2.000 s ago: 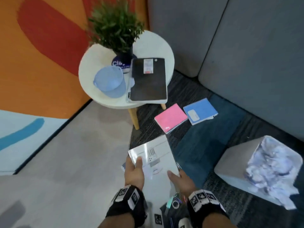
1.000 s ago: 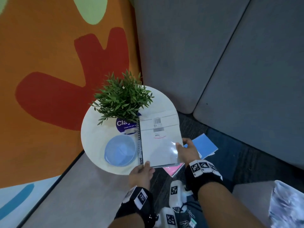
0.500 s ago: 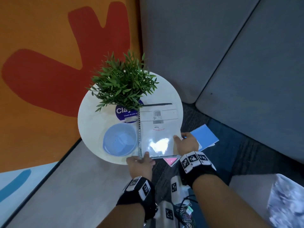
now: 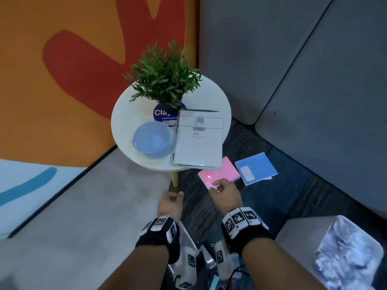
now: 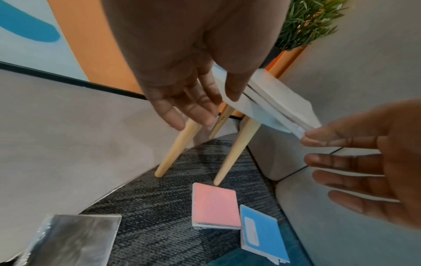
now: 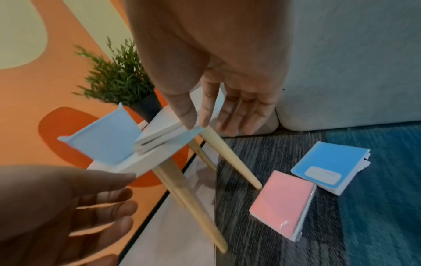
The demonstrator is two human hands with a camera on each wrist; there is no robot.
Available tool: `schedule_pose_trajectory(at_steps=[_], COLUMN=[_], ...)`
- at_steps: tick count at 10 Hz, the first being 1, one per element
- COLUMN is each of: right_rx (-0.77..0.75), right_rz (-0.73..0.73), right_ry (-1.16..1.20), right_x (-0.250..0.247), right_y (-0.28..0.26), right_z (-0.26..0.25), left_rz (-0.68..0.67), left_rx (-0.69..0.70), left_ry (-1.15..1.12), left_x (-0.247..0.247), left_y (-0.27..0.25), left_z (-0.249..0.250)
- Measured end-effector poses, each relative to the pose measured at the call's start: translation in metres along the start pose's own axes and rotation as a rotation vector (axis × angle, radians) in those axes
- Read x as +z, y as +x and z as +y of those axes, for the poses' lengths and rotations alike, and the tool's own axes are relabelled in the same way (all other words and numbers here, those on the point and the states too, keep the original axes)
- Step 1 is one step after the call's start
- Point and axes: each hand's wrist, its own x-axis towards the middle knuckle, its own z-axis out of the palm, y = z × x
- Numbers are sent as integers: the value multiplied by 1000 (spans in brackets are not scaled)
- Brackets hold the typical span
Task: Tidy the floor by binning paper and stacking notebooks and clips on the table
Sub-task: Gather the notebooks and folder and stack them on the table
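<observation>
A white spiral notebook (image 4: 198, 139) lies flat on the round white table (image 4: 125, 114), on top of a black notebook whose edge shows at its far side. On the dark carpet just right of the table legs lie a pink notebook (image 4: 226, 170) and a blue notebook (image 4: 255, 168), side by side. My left hand (image 4: 170, 203) hovers below the table's near edge, empty with relaxed fingers (image 5: 182, 115). My right hand (image 4: 223, 188) hangs over the pink notebook's near corner, fingers (image 6: 237, 115) straight and holding nothing.
A light blue bowl (image 4: 151, 140) and a potted plant (image 4: 165, 76) share the table. A grey bin (image 4: 303, 233) full of crumpled paper stands at the lower right. A silvery wrapped notebook (image 5: 73, 239) lies on the floor near me. Grey sofa panels (image 4: 314, 91) close off the right.
Both hands carried the white notebook up from the floor, laid it on the black notebook on the table, let go, and drew back toward me.
</observation>
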Motion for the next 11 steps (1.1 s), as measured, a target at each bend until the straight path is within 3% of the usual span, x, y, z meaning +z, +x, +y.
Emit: schedule_pose_trajectory(at_steps=[3, 5, 7, 8, 10, 11], right_rx=[68, 76, 58, 60, 60, 71], right_rz=[-312, -389, -418, -407, -333, -332], right_ry=[-193, -291, -354, -389, -486, -463], right_x=[78, 161, 255, 292, 320, 317], right_y=[-14, 23, 78, 99, 121, 128], right_z=[121, 203, 259, 282, 306, 306], left_rz=[38, -50, -4, 61, 89, 163], left_rx=[-166, -362, -441, -482, -511, -484], left_ry=[203, 311, 272, 266, 308, 101], left_x=[14, 35, 67, 86, 107, 106], left_y=[4, 57, 124, 150, 173, 173], left_z=[-141, -247, -321, -352, -372, -358])
